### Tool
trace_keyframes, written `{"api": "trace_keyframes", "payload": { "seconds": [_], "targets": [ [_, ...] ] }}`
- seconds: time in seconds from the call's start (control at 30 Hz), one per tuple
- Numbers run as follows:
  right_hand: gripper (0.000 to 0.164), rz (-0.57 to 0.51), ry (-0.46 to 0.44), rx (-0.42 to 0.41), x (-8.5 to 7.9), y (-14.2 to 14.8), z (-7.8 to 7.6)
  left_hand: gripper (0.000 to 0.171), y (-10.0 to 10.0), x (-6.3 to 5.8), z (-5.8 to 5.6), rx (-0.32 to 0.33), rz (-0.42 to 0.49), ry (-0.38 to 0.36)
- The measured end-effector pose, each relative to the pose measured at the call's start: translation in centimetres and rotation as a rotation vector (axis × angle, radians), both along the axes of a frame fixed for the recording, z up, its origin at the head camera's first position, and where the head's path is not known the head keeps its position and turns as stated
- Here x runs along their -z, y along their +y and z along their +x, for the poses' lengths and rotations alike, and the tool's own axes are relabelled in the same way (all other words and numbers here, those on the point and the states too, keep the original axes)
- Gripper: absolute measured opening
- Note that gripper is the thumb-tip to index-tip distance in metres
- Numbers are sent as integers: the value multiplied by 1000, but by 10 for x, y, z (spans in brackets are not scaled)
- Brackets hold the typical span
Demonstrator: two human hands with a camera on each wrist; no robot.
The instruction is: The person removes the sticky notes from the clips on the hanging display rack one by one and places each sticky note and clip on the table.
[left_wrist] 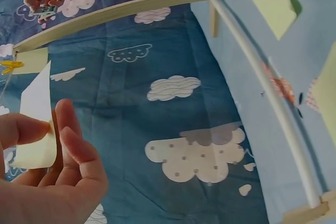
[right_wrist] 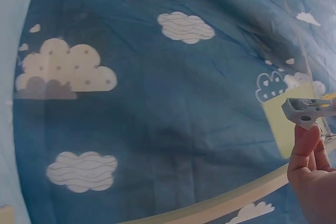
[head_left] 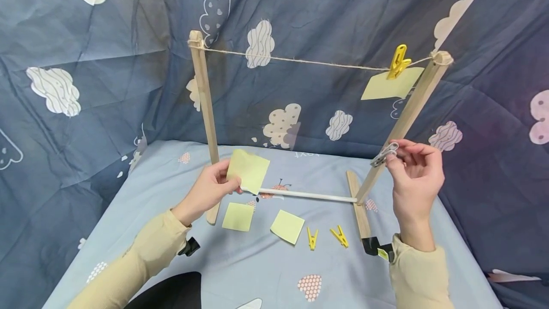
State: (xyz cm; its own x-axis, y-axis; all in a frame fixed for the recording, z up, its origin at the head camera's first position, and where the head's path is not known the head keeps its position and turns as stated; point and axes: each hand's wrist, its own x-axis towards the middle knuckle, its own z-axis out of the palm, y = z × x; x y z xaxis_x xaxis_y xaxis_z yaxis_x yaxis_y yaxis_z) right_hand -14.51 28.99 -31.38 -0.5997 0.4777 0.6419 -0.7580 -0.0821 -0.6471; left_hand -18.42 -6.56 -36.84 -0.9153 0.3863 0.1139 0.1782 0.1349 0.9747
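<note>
My left hand [head_left: 206,190] pinches a yellow sticky note [head_left: 249,169] between thumb and fingers, in front of the left wooden post [head_left: 205,104]. In the left wrist view the note [left_wrist: 39,108] is seen nearly edge-on. Over by the right post [head_left: 405,113], my right hand [head_left: 418,180] holds a grey clothespin [head_left: 384,154] between thumb and fingertips. Above that hand, a yellow clothespin [head_left: 399,62] clips another sticky note [head_left: 386,87] to the string [head_left: 300,60] near its right end. The right wrist view shows the grey clothespin [right_wrist: 304,109] overlapping this hanging note.
Two sticky notes, a left one [head_left: 238,217] and a right one [head_left: 288,227], lie on the light blue cloth [head_left: 257,271]. Beside them are two yellow clothespins [head_left: 312,239]. A white rod [head_left: 309,195] joins the posts low down; dark cloud-patterned fabric [head_left: 163,27] hangs behind.
</note>
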Motion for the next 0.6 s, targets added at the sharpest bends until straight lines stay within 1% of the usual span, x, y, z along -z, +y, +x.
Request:
{"api": "trace_keyframes", "payload": {
  "seconds": [0.13,0.23,0.27,0.4,0.5,0.6],
  "targets": [
    [33,38,-57,-26,14,2,4,29,-1,12,0,20,-66,7],
    [35,81,-107,-24,23,4,7,24,-1,21,2,20,-94,-3],
    [36,102,-126,-11,27,5,7,23,-1,23,2,17,-102,-6],
    [36,150,-162,5,39,8,11,21,-2,35,4,14,-120,-10],
    [35,161,-177,-15,49,8,13,19,-4,44,6,21,-125,-13],
    [34,188,-236,-17,60,9,16,19,-6,52,7,35,-130,-34]
  ]
}}
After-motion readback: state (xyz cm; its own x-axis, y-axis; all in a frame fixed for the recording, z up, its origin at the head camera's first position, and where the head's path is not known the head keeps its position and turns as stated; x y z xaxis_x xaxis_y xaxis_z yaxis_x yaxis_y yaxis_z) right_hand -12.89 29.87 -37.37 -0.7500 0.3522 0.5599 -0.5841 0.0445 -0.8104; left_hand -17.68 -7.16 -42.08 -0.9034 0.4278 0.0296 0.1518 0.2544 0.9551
